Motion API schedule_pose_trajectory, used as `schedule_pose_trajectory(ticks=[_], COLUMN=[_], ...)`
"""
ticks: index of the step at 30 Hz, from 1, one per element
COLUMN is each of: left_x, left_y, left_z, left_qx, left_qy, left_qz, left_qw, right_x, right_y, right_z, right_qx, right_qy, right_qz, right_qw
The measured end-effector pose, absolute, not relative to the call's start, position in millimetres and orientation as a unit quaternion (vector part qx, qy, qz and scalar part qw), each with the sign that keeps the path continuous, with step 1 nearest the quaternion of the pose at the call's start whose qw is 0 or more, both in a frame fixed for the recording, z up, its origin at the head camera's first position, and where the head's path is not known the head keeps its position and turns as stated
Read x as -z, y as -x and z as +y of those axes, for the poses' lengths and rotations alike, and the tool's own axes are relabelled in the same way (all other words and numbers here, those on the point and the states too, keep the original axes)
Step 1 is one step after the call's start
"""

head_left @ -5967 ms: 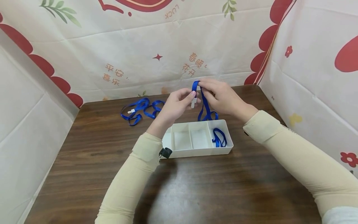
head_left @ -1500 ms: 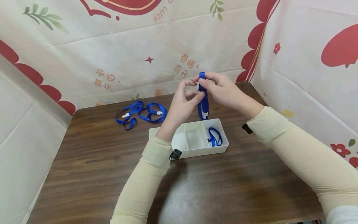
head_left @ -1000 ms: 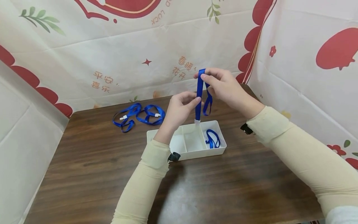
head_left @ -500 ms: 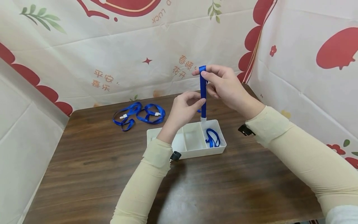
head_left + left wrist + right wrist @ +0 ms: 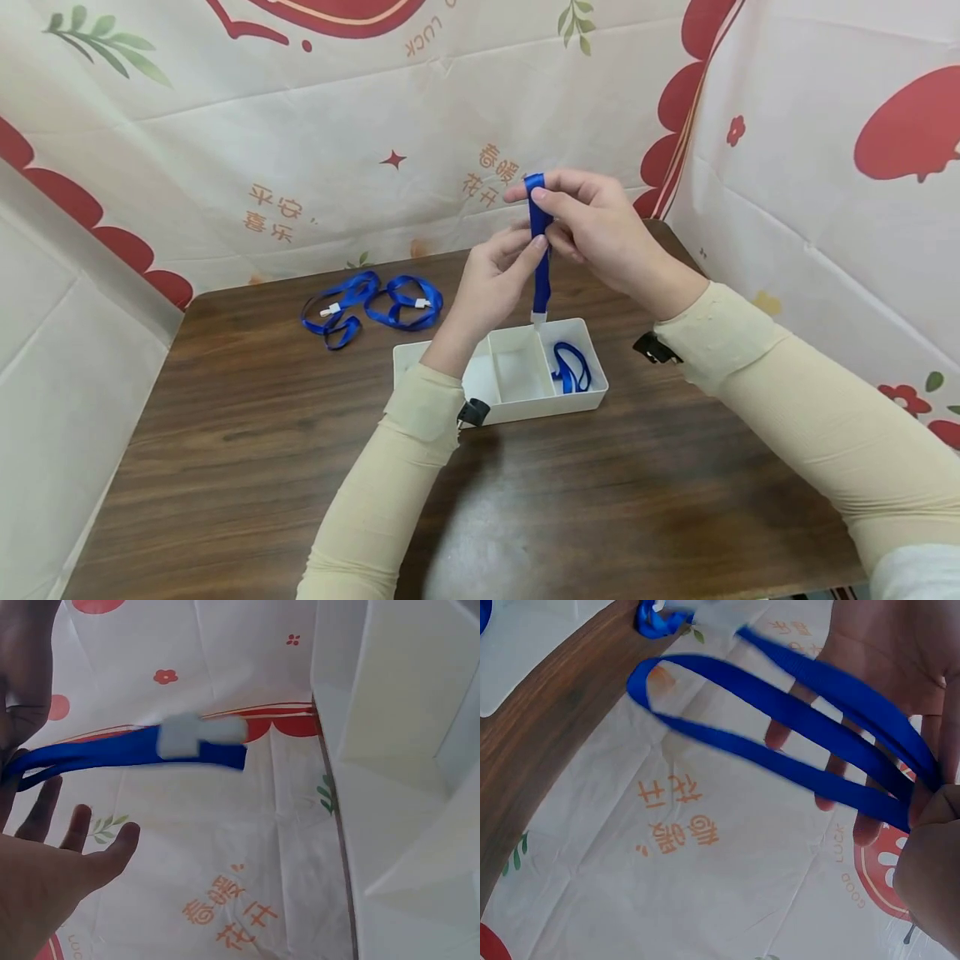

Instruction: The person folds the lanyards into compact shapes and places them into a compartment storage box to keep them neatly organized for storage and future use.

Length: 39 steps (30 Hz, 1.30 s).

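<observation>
In the head view a blue lanyard [image 5: 541, 279], folded into a bundle, hangs over the back rim of a white divided box [image 5: 540, 408]. My right hand [image 5: 600, 221] pinches its top between thumb and forefinger, the forefinger's tip sticking out past the strap. Lower down, my left hand [image 5: 491, 279] holds the strap with the thumb in front. The white clip [image 5: 180, 735] is at the bottom end in the left wrist view. Several strands, one a rounded loop [image 5: 641, 682], spread apart in the right wrist view. Another coiled lanyard [image 5: 573, 367] lies in the box's right compartment.
Two loose blue lanyards, the left one [image 5: 347, 304] and the right one [image 5: 408, 304], lie on the wooden table [image 5: 247, 450] left of the box. Printed cloth walls [image 5: 337, 125] stand close behind and on both sides.
Six seconds ago the left hand held the clip end, with the strap's length trailing down behind the box. Now the lanyard is gathered into a short bundle; over the last half second the left hand has risen.
</observation>
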State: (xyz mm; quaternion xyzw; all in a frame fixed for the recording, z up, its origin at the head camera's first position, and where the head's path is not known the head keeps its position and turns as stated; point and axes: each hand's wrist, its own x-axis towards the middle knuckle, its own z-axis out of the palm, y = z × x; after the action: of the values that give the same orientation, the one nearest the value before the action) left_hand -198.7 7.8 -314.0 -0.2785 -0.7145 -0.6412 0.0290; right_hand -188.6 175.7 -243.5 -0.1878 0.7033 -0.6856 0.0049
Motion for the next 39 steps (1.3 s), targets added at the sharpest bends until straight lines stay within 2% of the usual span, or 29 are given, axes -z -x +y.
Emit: schedule_pose_trajectory(ticks=[15,23,33,39], left_x=[323,314,311,311], left_y=[195,196,200,203], left_z=[4,7,10,9], left_qx=[0.647,0.746,0.812,0.842], left_qy=[0.249,0.247,0.197,0.181], left_qz=[-0.721,-0.618,-0.548,-0.504], left_qw=[0.004,0.012,-0.034,-0.064], right_x=[244,246,250,251], right_y=[188,186,183,180], right_z=[174,175,173,170], right_qx=[0.732,0.74,0.751,0.738], right_qy=[0.169,0.153,0.166,0.174], right_qz=[0.659,0.652,0.633,0.649], right_qw=[0.041,0.062,0.083,0.066])
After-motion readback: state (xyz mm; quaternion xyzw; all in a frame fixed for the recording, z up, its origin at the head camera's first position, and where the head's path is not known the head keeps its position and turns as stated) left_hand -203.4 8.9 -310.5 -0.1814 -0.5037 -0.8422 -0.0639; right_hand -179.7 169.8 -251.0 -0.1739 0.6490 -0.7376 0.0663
